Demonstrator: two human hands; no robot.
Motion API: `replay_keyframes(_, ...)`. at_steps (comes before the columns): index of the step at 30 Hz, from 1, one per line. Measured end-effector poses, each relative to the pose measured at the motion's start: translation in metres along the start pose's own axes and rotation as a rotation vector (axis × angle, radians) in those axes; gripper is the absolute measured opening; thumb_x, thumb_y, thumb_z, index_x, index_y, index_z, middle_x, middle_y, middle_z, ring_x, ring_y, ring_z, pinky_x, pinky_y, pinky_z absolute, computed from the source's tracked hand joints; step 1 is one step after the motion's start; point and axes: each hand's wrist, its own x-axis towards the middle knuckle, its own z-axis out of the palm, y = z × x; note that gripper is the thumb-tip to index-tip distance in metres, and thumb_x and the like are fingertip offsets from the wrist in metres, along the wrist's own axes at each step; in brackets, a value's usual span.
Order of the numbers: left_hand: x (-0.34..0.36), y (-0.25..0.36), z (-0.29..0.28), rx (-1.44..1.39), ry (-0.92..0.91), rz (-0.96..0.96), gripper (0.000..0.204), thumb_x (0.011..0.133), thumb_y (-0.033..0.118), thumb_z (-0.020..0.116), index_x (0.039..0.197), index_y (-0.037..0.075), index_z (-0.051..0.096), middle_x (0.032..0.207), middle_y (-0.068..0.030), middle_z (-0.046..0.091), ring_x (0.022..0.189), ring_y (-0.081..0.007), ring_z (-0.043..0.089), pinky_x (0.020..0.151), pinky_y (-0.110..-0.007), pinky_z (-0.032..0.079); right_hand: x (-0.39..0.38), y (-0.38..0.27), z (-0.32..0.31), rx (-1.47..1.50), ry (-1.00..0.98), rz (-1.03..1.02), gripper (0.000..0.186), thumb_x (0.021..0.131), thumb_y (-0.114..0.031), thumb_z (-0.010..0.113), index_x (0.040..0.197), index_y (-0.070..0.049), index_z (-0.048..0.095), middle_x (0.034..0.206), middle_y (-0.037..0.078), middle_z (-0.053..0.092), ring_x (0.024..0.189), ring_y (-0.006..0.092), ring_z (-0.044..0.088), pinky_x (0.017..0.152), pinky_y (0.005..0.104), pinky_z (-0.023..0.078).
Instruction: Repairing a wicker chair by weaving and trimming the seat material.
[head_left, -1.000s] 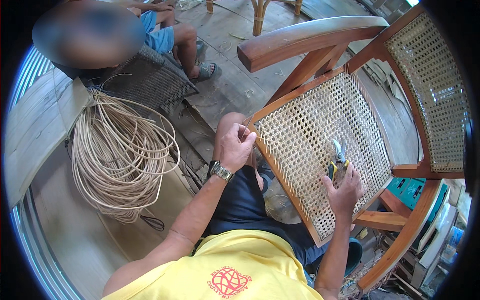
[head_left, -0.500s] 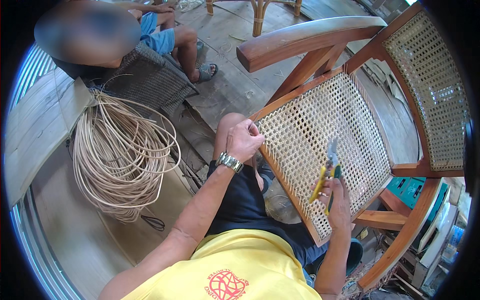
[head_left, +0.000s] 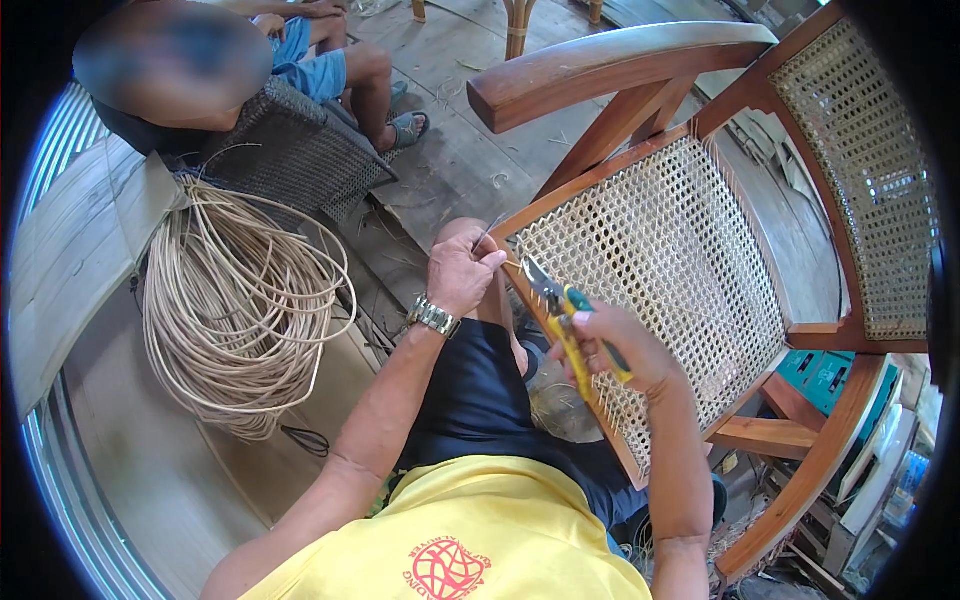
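Beside your left fingers (head_left: 492, 261), pinching a thin strand (head_left: 513, 265), your right hand (head_left: 628, 345) grips yellow-and-green shears (head_left: 556, 306) over the pale, lattice-woven seat (head_left: 650, 240).

Soft, fairly even daylight fills the scene, laying a pale sheen along the chair's armrest (head_left: 625, 70) at one o'clock, sparkling through the holes of the cane backrest (head_left: 865, 160) at two and leaving the clutter beneath the chair dim around four. Fisheye curvature bows straight edges toward a black surround, with bluish fringing on the ridged panel (head_left: 70, 510) at eight. A blurred oval (head_left: 172, 58) masks detail at ten, while the yellow shirt (head_left: 500, 530) at six glows brightly.
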Motion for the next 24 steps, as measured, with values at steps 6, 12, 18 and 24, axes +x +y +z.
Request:
replay_keyframes(6,0.001,-0.001,-0.002,-0.043,0.023,-0.006,0.017,0.079,0.021,0.079,0.081,0.006,0.072,0.075,-0.0072,0.073,0.067,-0.0145,0.070,0.067,-0.030,0.056,0.020,-0.024,-0.048,-0.148,-0.139,-0.004,0.040,0.093,-0.043,0.058,0.105,-0.004,0.059,0.088,0.010,0.069,0.068,0.0157,0.067,0.056,0.0268,0.050)
replay_keyframes(12,0.004,-0.001,-0.003,-0.039,0.018,-0.027,0.018,0.078,0.022,0.079,0.081,0.006,0.073,0.074,-0.0070,0.073,0.068,-0.0147,0.070,0.068,-0.030,0.056,0.043,-0.011,-0.063,-0.172,-0.249,0.048,0.056,0.086,-0.045,0.066,0.115,0.003,0.060,0.094,0.018,0.070,0.074,0.0203,0.068,0.065,0.0297,0.055)
replay_keyframes(18,0.007,-0.002,-0.002,-0.056,0.030,-0.008,0.017,0.078,0.022,0.078,0.080,0.006,0.072,0.074,-0.0071,0.073,0.070,-0.0157,0.071,0.070,-0.031,0.056,0.046,-0.009,-0.051,-0.104,-0.215,0.024,0.053,0.088,-0.044,0.064,0.113,0.002,0.060,0.092,0.018,0.069,0.071,0.0210,0.067,0.067,0.0323,0.056)
replay_keyframes(24,0.005,0.005,0.000,-0.042,0.041,-0.001,0.019,0.078,0.022,0.079,0.082,0.005,0.071,0.076,-0.0074,0.073,0.070,-0.0162,0.070,0.069,-0.032,0.056,0.042,-0.008,-0.044,-0.101,-0.145,0.028,0.050,0.089,-0.044,0.061,0.111,0.001,0.060,0.090,0.017,0.069,0.069,0.0206,0.067,0.065,0.0331,0.055)
